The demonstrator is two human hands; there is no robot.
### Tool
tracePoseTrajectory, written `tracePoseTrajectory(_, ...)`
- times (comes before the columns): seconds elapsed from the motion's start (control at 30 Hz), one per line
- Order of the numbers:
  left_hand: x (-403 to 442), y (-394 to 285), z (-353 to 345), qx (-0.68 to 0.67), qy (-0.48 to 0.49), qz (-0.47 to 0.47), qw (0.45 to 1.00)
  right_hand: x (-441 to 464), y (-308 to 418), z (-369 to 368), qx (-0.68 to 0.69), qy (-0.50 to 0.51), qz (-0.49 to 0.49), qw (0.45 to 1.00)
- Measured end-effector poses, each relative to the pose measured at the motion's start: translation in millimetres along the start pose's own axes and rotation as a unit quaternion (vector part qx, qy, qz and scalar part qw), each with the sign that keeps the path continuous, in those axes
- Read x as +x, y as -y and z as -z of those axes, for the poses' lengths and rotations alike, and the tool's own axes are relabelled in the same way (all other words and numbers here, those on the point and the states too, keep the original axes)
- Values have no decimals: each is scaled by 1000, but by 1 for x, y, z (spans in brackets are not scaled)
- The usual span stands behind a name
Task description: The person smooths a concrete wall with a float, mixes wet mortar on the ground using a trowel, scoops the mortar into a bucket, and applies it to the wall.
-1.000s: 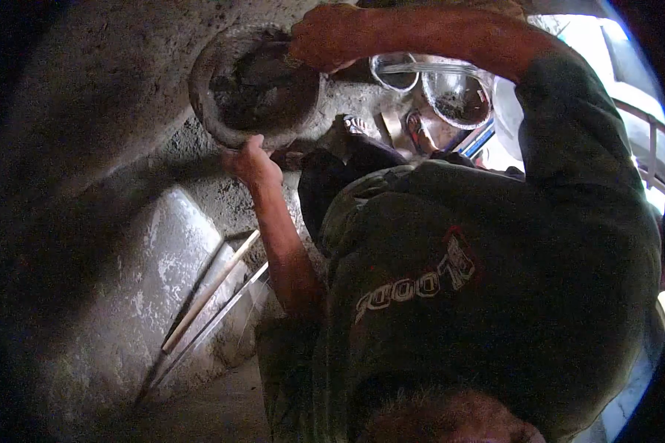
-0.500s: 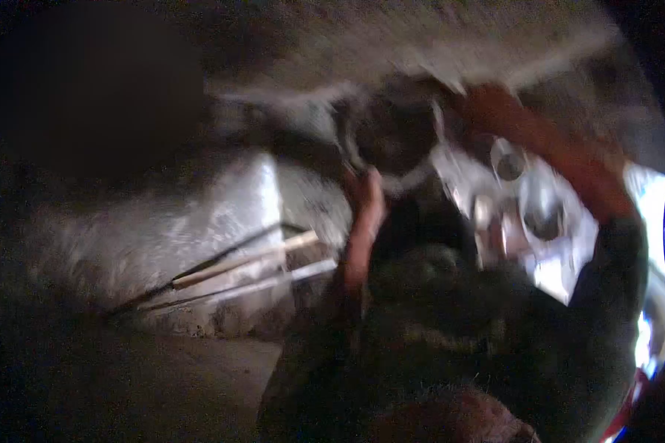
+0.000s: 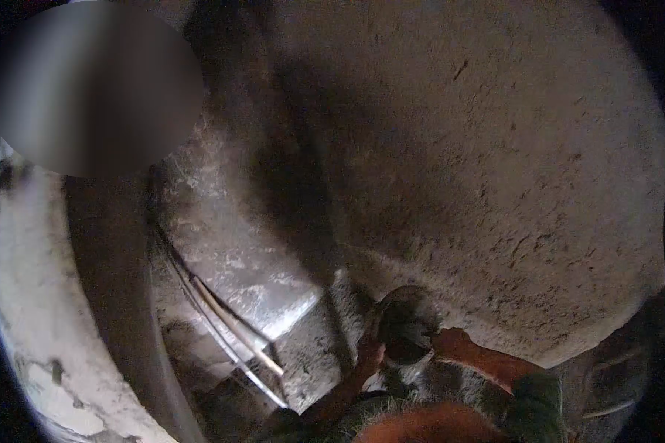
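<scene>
A round basin with dark material inside is low in the view, against the base of the rough wall. My left hand is closed on the left part of its rim. At the right side of the basin is my right hand, its fingers closed around something I cannot make out. A dark, flat shape extends from that hand into the basin, but shadow hides its details.
A broad, rough plastered wall fills the upper right. Lower left, a wooden stick and a long pale rod lean by a lit, patchy surface. A pale curved edge runs down the far left.
The view has swung up towards the wall, so the basin and both hands now appear lower and smaller. My left hand has stayed on the basin rim.
</scene>
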State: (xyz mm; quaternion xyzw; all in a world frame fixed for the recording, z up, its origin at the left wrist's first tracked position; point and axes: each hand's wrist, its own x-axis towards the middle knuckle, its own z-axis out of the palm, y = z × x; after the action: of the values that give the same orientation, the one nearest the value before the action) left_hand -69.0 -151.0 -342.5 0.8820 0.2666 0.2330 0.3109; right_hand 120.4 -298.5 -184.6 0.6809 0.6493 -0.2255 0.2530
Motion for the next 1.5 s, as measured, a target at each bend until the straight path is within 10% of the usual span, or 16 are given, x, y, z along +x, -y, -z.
tracePoseTrajectory(0.13,-3,-41,4,-214,-124,142,958,-18,-34,30,13,-222,-9,975)
tracePoseTrajectory(0.23,-3,-37,-23,-665,-142,179,711,-6,-56,36,5,-203,40,978)
tracePoseTrajectory(0.27,1,-75,-1,-298,-267,166,901,-8,-52,41,-27,-96,39,994)
tracePoseTrajectory(0.33,13,-99,10,119,-343,123,924,-4,-28,17,32,-254,79,964)
tracePoseTrajectory(0.4,16,-77,9,67,-228,181,954,4,-24,1,102,-394,117,906)
tracePoseTrajectory(0.47,5,-44,4,17,-99,242,965,33,-44,1,308,114,76,941)
tracePoseTrajectory(0.53,-5,-23,-2,-5,-30,272,962,57,-47,-33,308,66,81,946)
tracePoseTrajectory(0.67,-41,-12,3,-292,-287,94,908,6,-23,13,56,-223,247,941)
tracePoseTrajectory(0.77,-27,-80,61,-500,-219,148,825,67,-37,-50,217,-73,98,968)
tracePoseTrajectory(0.93,-21,-86,98,-315,-223,184,904,-12,7,27,239,-103,78,962)
tracePoseTrajectory(0.97,-17,-45,90,-157,-177,234,943,27,-1,-24,94,-332,100,933)
tracePoseTrajectory(1.03,-35,-41,91,-344,-232,179,892,5,26,4,220,-233,-4,947)
tracePoseTrajectory(1.13,-43,-64,131,-250,-177,210,928,30,20,-4,141,-167,15,976)
tracePoseTrajectory(1.2,-51,-34,127,-461,-199,217,837,1,52,5,187,-202,-6,961)
tracePoseTrajectory(1.43,-81,-6,139,-357,-160,269,880,-10,79,8,246,-198,-48,948)
tracePoseTrajectory(1.5,-90,-19,146,-513,-240,222,794,-21,86,38,182,-229,-6,956)
